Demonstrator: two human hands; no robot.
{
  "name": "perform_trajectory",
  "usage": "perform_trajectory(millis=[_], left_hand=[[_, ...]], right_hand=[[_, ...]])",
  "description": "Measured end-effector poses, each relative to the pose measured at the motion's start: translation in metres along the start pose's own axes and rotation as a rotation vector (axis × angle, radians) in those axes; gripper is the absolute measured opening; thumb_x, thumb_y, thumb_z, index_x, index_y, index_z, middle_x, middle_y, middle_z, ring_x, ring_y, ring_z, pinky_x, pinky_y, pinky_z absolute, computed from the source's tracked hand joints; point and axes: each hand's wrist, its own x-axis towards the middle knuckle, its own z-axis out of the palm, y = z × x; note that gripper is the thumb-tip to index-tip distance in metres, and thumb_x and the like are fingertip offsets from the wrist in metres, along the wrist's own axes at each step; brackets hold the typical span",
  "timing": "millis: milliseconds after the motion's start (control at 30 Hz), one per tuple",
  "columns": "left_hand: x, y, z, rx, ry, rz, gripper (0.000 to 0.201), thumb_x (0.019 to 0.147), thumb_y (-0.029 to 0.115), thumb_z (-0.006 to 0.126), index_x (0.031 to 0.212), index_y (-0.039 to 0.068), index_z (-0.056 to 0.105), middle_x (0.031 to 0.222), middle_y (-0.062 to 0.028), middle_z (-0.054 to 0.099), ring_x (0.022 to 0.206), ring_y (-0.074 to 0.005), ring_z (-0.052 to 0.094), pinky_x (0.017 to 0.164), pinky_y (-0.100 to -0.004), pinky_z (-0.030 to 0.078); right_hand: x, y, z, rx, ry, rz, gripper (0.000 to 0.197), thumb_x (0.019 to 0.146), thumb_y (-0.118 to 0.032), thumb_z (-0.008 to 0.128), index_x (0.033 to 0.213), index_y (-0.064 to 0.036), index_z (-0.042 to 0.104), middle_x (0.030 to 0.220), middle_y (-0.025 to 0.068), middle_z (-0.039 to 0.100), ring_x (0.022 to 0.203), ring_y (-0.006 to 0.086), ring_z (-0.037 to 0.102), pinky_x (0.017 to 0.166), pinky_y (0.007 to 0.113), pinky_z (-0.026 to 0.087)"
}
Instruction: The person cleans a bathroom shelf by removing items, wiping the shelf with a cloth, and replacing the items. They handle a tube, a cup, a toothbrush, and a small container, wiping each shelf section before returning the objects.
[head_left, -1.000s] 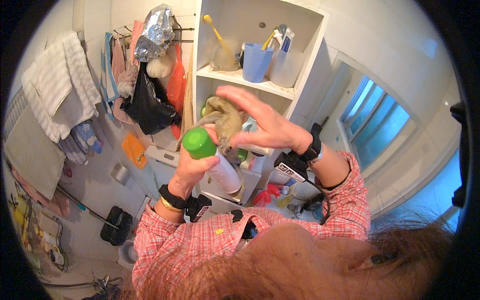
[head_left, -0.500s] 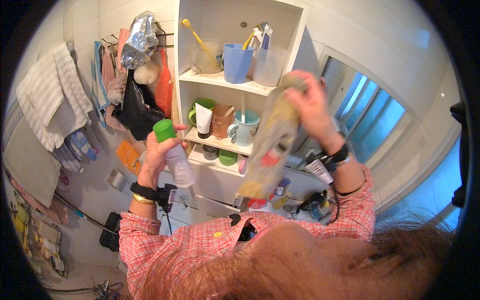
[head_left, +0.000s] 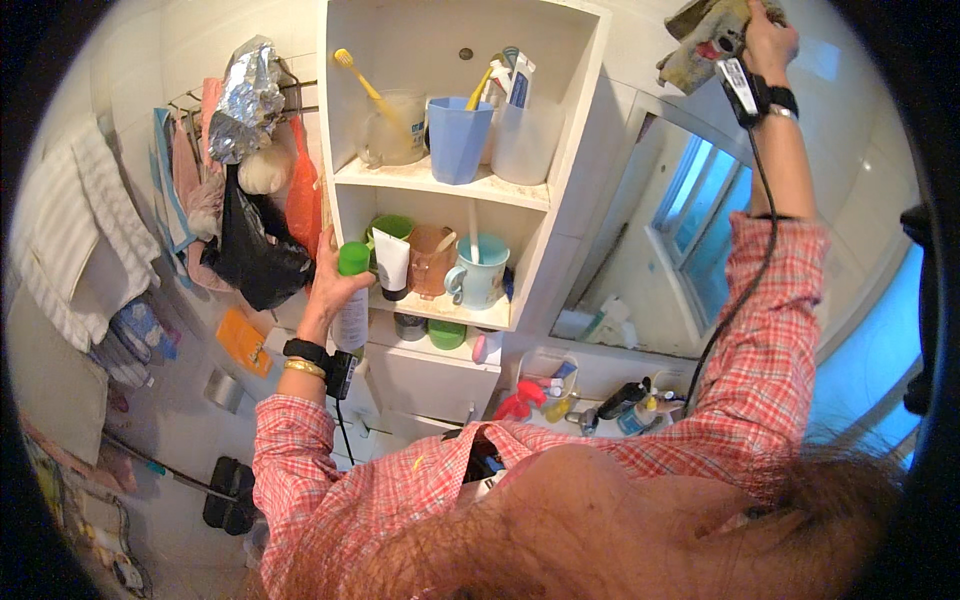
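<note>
My left hand [head_left: 334, 291] is closed around a slim white bottle [head_left: 351, 322] with a green cap [head_left: 353, 258]. It is at the left edge of the white open shelf unit [head_left: 440, 190], and the bottle stands upright in front of the middle and lower shelves. Up at the top right, my right hand [head_left: 770, 45] grips a crumpled, greyish-yellow cloth [head_left: 708, 42] with a red patch. The cloth lies against the tiled wall above the mirror [head_left: 650, 250]. Part of the left fingers is hidden behind the bottle.
On the shelves are a blue cup [head_left: 459, 140], a white tube [head_left: 391, 262] and a light-blue mug [head_left: 478, 275]. Bags and towels hang at left, including a black bag [head_left: 262, 245]. A red spray head [head_left: 520, 401] and several bottles stand below the mirror.
My right hand has carried the cloth up and right, from in front of the shelves to the wall above the mirror. My left hand and the bottle have shifted slightly right, the bottle now more upright.
</note>
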Motion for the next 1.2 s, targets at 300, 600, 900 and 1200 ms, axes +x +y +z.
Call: perform_trajectory(millis=[300,600,900,1200], left_hand=[[0.012,-0.015,0.014,0.126,0.005,0.039,0.04,0.06,0.014,0.073,0.094,-0.006,0.063,0.112,-0.0154,0.048,0.099,-0.029,0.058,0.086,-0.0366,0.049],[0.007,-0.001,0.022,0.503,0.137,0.078,0.039,0.061,0.019,0.072,0.093,0.0,0.064,0.11,-0.0228,0.053,0.099,-0.0399,0.057,0.084,-0.0446,0.05],[0.005,0.001,0.022,0.535,0.159,0.092,0.038,0.06,0.018,0.073,0.094,0.002,0.064,0.113,-0.0226,0.053,0.094,-0.0399,0.06,0.082,-0.0444,0.051],[0.004,-0.004,0.022,0.494,0.148,0.077,0.041,0.06,0.017,0.075,0.098,0.005,0.063,0.122,-0.0243,0.051,0.09,-0.041,0.062,0.077,-0.0451,0.052]], right_hand=[[-0.005,0.063,0.056,-0.662,-0.187,-0.262,0.037,0.091,-0.03,0.056,0.112,-0.001,0.063,0.111,0.0209,0.065,0.104,0.0368,0.06,0.09,0.039,0.046],[0.027,-0.007,0.184,-0.523,-0.815,-0.622,0.032,0.088,-0.026,0.058,0.113,-0.0072,0.064,0.122,0.0135,0.063,0.113,0.0291,0.057,0.098,0.036,0.043],[-0.004,0.054,0.146,-1.12,-1.347,-0.614,0.027,0.091,-0.021,0.056,0.112,-0.0059,0.065,0.109,0.0162,0.067,0.095,0.0289,0.066,0.078,0.039,0.052],[0.032,-0.03,0.225,-0.767,-1.018,-1.109,0.025,0.083,-0.009,0.062,0.107,-0.006,0.07,0.099,0.0171,0.07,0.089,0.0295,0.067,0.078,0.037,0.052]])
